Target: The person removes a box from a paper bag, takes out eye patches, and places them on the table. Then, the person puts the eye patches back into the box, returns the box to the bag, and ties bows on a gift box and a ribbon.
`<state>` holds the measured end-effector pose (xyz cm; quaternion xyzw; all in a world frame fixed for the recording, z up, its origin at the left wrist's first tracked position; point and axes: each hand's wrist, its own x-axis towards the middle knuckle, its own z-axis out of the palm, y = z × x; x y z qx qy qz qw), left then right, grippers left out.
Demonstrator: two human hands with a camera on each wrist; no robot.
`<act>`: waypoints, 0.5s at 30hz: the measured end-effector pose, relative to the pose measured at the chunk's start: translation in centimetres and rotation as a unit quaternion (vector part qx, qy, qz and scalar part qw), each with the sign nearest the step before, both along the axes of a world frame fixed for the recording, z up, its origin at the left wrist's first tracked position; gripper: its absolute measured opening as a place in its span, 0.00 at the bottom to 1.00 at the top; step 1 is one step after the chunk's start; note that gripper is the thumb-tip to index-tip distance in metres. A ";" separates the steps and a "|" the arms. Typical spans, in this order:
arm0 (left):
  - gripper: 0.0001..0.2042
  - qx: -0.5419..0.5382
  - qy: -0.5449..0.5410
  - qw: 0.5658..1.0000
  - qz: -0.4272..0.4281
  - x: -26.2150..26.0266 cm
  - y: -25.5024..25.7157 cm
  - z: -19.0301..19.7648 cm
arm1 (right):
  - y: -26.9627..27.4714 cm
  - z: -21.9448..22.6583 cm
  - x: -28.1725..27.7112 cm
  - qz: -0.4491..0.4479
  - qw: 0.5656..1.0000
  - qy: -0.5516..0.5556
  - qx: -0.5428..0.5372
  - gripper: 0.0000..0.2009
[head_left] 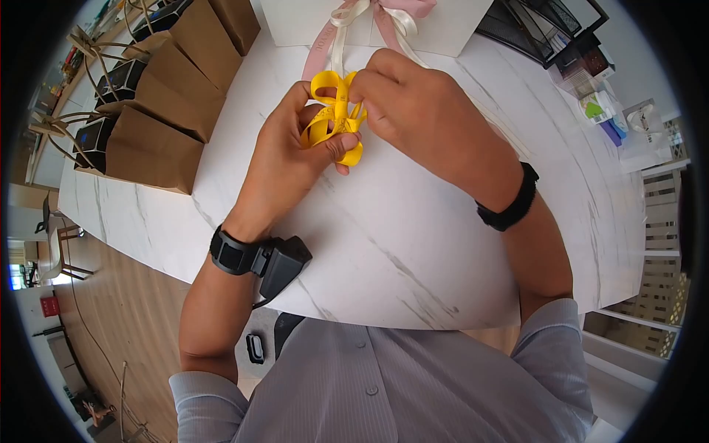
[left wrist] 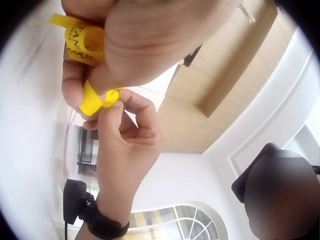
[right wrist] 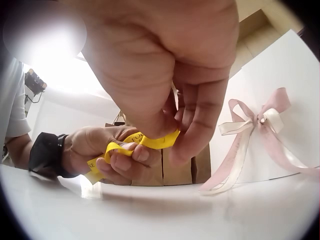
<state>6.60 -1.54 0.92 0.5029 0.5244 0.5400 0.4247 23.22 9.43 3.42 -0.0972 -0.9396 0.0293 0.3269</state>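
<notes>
A looped yellow ribbon (head_left: 341, 111) with dark printed lettering is held up over the marble-patterned table (head_left: 399, 244). My left hand (head_left: 284, 151) grips its loops from the left, the thumb pressed across the lower part. From the right, my right hand (head_left: 425, 111) pinches a strand of the same ribbon between thumb and fingertips. In the right wrist view the yellow ribbon (right wrist: 162, 141) runs between both hands, and a tail hangs below the left palm. The left wrist view shows the ribbon (left wrist: 82, 42) passing around the left fingers, which hide part of it.
Several brown paper bags (head_left: 155, 148) with dark boxes inside stand along the table's left side. A white box (head_left: 295, 22) with a pink and cream bow (head_left: 358, 15) is at the back. Black mesh trays (head_left: 524, 29) and small packets (head_left: 594, 107) sit at the back right.
</notes>
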 end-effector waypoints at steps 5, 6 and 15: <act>0.18 -0.035 -0.063 0.997 -0.027 0.0 -0.2 0.2 | -1.3 1.0 -0.2 -0.023 0.991 -0.010 -0.131 0.08; 0.18 -0.041 -0.074 0.996 -0.030 0.0 -0.2 0.2 | -1.3 1.3 -0.2 -0.028 0.964 -0.014 -0.262 0.08; 0.20 -0.008 -0.111 0.994 -0.022 0.0 -0.3 0.2 | 0.0 0.8 -0.1 0.052 0.880 -0.023 -0.472 0.11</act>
